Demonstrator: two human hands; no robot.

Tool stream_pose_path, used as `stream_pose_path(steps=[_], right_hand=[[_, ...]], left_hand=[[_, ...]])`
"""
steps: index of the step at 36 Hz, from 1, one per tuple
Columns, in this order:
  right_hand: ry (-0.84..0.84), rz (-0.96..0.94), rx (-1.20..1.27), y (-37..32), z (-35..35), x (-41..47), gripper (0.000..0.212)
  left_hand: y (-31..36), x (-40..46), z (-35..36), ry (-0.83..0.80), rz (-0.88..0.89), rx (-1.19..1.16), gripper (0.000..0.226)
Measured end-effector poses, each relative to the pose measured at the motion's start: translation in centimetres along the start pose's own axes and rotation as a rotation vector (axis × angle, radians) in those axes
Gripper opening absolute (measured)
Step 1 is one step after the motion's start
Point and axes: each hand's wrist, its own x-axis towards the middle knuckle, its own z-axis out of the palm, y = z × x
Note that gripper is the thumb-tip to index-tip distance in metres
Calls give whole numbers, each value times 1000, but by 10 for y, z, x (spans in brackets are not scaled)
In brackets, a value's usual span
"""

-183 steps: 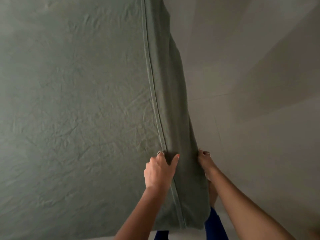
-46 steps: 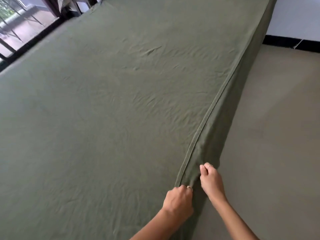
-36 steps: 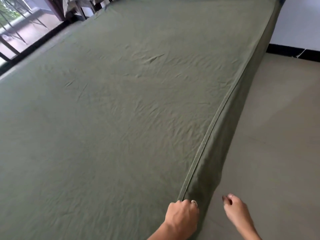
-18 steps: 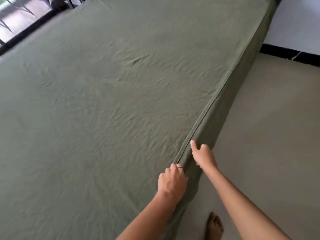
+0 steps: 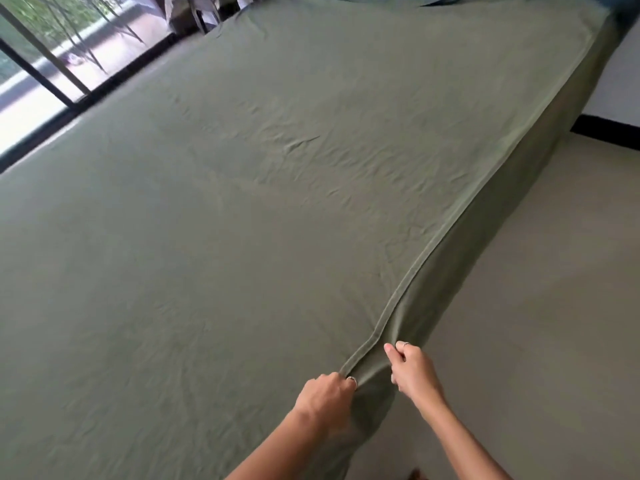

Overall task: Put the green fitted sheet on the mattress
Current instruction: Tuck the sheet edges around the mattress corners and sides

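The green fitted sheet (image 5: 259,220) covers the whole top of the mattress, lightly wrinkled, with its piped seam running along the right edge. The mattress itself is hidden under the fabric. My left hand (image 5: 325,398) grips the seam at the near right edge, fingers curled into the cloth. My right hand (image 5: 412,372) pinches the sheet's side panel just right of the seam, thumb up. Both hands sit close together on the same stretch of fabric.
Beige floor (image 5: 536,323) spreads along the bed's right side. A white wall with a black skirting (image 5: 606,133) stands at the far right. Glass doors (image 5: 45,71) run along the bed's left side, with furniture (image 5: 190,12) at the far left corner.
My right hand let go of the sheet a second ago, then came back onto the side panel. Both hands have shifted along the seam, and my view now takes in more of the bed.
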Motion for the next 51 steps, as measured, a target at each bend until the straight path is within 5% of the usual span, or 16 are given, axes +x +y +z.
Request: stream_pose_path(steps=[6, 14, 21, 24, 31, 38, 42, 51], right_hand=[[-12, -92, 79, -11, -19, 11, 42], [253, -2, 227, -51, -88, 77, 45], [198, 47, 113, -55, -106, 105, 42], [166, 36, 78, -55, -103, 107, 25], [194, 0, 92, -56, -107, 102, 21], [185, -56, 70, -30, -124, 84, 26], [100, -58, 61, -37, -133, 97, 37], [53, 67, 218, -49, -203, 133, 26]], left_hand=[[17, 15, -19, 36, -22, 124, 28], [44, 70, -47, 362, 15, 112, 45], [73, 103, -63, 356, -70, 131, 49], [79, 105, -67, 301, -78, 222, 28], [86, 103, -88, 183, -25, 115, 27], [81, 102, -82, 126, 112, 251, 29], [84, 112, -96, 148, 113, 277, 26], [100, 139, -144, 265, 160, 226, 34]])
